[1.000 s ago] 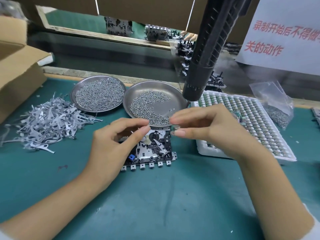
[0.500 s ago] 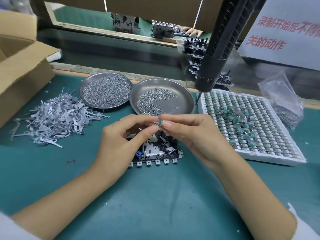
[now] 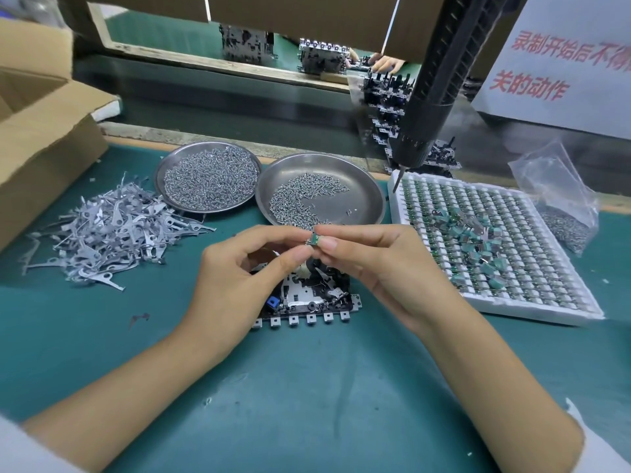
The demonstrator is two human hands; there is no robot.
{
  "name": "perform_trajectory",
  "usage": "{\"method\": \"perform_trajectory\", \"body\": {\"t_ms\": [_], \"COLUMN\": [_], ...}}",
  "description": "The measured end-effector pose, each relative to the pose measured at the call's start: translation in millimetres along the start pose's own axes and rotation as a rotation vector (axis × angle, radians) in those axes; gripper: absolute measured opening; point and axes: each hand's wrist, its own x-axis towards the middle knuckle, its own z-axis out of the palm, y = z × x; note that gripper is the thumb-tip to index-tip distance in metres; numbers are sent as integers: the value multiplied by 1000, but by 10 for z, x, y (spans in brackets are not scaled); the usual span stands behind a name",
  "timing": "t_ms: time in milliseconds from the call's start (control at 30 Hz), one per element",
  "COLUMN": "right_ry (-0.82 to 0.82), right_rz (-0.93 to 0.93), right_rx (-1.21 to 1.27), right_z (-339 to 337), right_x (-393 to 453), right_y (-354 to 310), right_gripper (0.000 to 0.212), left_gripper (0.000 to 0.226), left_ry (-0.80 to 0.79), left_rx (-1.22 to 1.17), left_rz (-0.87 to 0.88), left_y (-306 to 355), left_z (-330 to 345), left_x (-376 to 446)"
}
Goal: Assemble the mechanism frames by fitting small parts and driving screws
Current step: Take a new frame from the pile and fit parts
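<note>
From the head camera, the left hand (image 3: 228, 288) and right hand (image 3: 379, 268) meet above the mechanism frame (image 3: 307, 298), which lies flat on the green surface (image 3: 307, 404). The fingers of both hands pinch one small green part (image 3: 312, 239) between their tips. Behind them sit two metal dishes of screws (image 3: 300, 199), and a white tray of green parts (image 3: 512, 250) lies to the right.

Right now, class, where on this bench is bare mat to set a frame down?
Free: the green mat near the person, between the forearms, below the frame; also the near-left mat below the lever pile. Crowded: the back row of two screw dishes and parts tray.
</note>
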Motion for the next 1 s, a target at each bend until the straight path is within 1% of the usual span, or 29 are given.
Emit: {"method": "perform_trajectory", "body": {"t_ms": [200,334,501,634,834,1001], "right_ry": [1,2,7,-25,-71,-70], "right_rz": [-9,-12,-82,-157,-234,-291], "right_rx": [-11,-19,-219,-334,-388,-488], "right_z": [-8,-6,-6,-14,12,28], "right_x": [6,7,3,-3,-21,-32], "right_y": [9,13,27,24,12,20], "right_gripper": [24,27,28,21,20,17], "left_gripper": [18,18,19,15,28,31], "left_ry": [-1,3,-9,1,21,19], "left_rx": [-19,-26,-24,104,82,80], "left_rz": [-3,-23,-27,56,52,47], "left_y": [3,0,7,15,9,7], "left_z": [4,5,15,-1,-18,-36], "left_x": [1,1,-17,6,11,5]}}
